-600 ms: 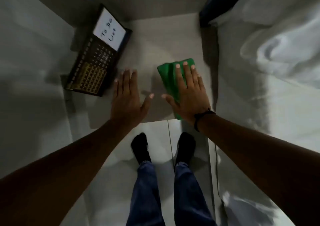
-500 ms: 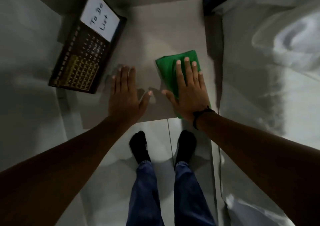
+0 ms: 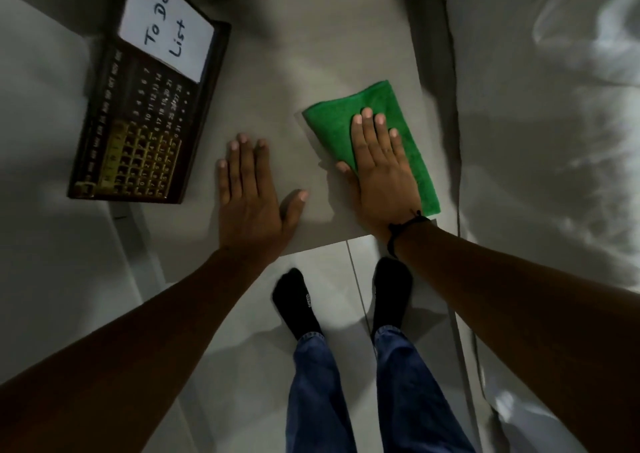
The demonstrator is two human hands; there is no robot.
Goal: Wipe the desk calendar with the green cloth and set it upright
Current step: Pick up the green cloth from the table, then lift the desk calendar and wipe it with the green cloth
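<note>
The desk calendar point(image 3: 138, 126) is a dark flat board with gold date tiles and a white "To Do List" card. It lies face up at the left of the small grey table point(image 3: 322, 54). A folded green cloth point(image 3: 332, 120) lies on the table's right side. My right hand point(image 3: 381, 172) rests flat on the cloth with fingers stretched out, not gripping. My left hand point(image 3: 249, 196) lies flat and spread on the bare tabletop, just right of the calendar and not touching it.
A bed with white bedding point(image 3: 554, 123) runs along the table's right edge. The table's near edge is just below my wrists. My feet in black socks point(image 3: 298, 303) stand on the pale tiled floor point(image 3: 69, 244) below.
The view has tilted, so the calendar sits higher and further left in frame. My right hand and the cloth have shifted slightly on the table. Both palms stay flat.
</note>
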